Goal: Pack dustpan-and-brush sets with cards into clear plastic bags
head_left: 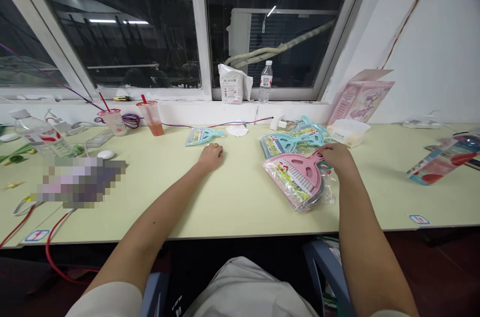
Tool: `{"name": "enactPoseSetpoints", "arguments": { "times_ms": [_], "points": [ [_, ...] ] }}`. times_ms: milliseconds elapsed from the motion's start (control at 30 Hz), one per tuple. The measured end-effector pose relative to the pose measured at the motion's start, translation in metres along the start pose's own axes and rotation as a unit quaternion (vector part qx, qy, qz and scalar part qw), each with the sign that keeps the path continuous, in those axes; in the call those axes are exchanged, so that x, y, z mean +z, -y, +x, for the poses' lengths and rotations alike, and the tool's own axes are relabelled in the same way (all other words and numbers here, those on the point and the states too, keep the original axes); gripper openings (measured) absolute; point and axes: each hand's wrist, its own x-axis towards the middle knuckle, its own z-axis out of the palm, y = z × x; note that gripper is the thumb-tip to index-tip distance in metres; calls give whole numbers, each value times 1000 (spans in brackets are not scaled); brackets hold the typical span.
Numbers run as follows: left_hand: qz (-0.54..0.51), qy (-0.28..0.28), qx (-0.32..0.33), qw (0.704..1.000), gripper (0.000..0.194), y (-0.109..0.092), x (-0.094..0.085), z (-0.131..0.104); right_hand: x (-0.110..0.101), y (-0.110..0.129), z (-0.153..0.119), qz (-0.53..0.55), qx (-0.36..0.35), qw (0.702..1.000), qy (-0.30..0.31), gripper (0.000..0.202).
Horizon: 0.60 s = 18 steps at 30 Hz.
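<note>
My right hand (335,157) is closed on the handle of a pink dustpan and brush set (294,177) in clear plastic wrap, its wide end towards the table's front edge. Just behind it lie blue wrapped dustpan sets (281,143), partly overlapping. My left hand (211,157) rests on the table with its fingers curled down; whether anything is under them is hidden. Beyond that hand, a single small blue wrapped set (202,135) lies flat.
Two drink cups (152,117) with straws stand at the back left, near a bottle (41,132). At the back right are a tissue pack (348,132) and a pink box (362,99). A large bottle (444,159) is far right. The sill holds a water bottle (265,84).
</note>
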Motion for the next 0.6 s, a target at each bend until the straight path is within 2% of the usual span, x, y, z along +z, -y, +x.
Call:
{"name": "enactPoseSetpoints", "arguments": {
  "times_ms": [133, 200, 367, 500, 600],
  "points": [
    [-7, 0, -2, 1000, 23, 0, -1, -1, 3, 1, -1, 34, 57, 997, 48, 23],
    [-9, 3, -3, 1000, 23, 0, -2, -1, 6, 4, -2, 35, 60, 996, 54, 25],
    [-11, 4, -3, 1000, 24, 0, -2, -1, 19, 29, -15, 65, -4, 997, 42, 22],
    [-17, 9, -5, 1000, 25, 1, -1, 0, 38, 63, -23, 65, -53, 994, 77, 23],
    [-30, 12, -1, 999, 24, 4, -2, 0, 56, 81, -22, 49, -63, 992, 96, 24]
  ]
}}
